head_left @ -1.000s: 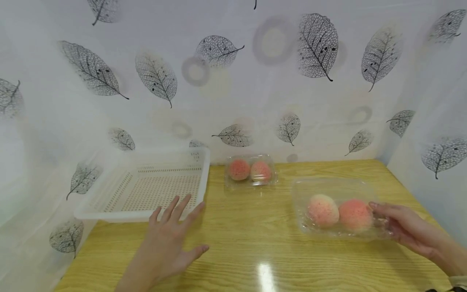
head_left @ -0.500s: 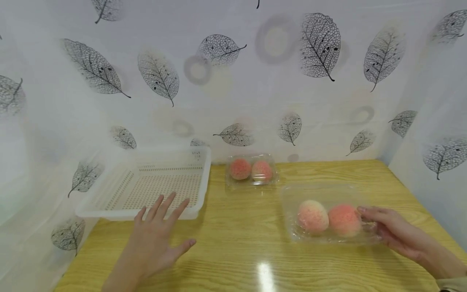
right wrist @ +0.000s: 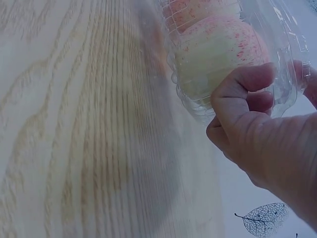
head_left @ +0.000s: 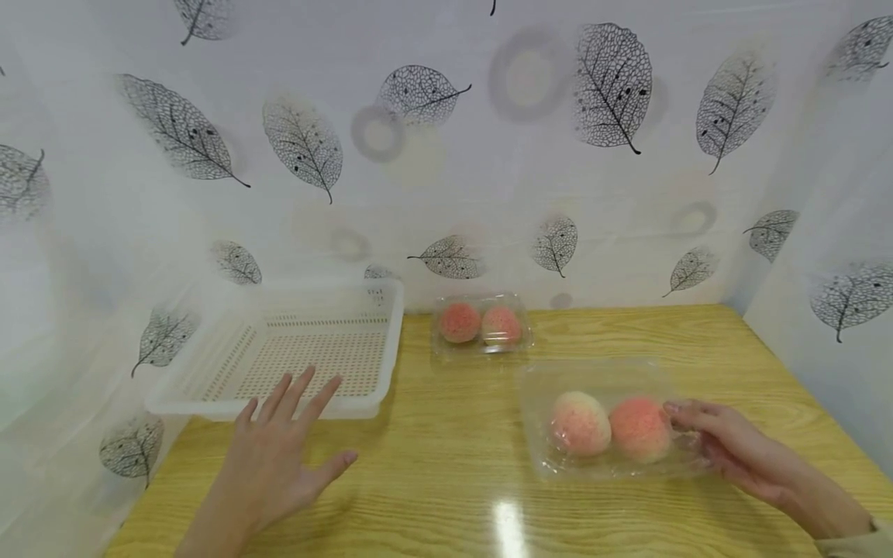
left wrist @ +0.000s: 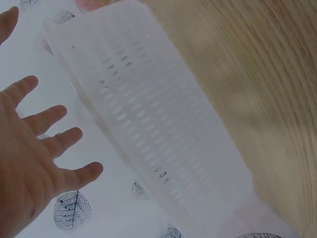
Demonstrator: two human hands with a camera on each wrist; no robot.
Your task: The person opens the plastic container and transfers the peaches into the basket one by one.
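Note:
My right hand point(head_left: 743, 453) grips the right end of a clear plastic clamshell box point(head_left: 589, 377). Inside lie two pink-and-cream peaches point(head_left: 580, 424), side by side, which look artificial. In the right wrist view the thumb and fingers clasp the corner of the clear box point(right wrist: 185, 99), and a shadow falls on the wood beside it. My left hand point(head_left: 268, 457) is spread, with nothing in it, close to the near rim of a white perforated basket point(head_left: 261, 409). The left wrist view shows its fingers apart from the basket's slotted side point(left wrist: 148, 114).
A second clear box point(head_left: 518, 308) with two pink peaches point(head_left: 459, 322) stands at the table's back edge, right of the basket. The wooden table point(head_left: 432, 465) meets a white leaf-print curtain point(head_left: 488, 186) at the back and sides.
The right hand has carried its box of peaches leftward and slightly nearer to me. My left hand has drifted left, away from the basket's right corner, its fingers still spread.

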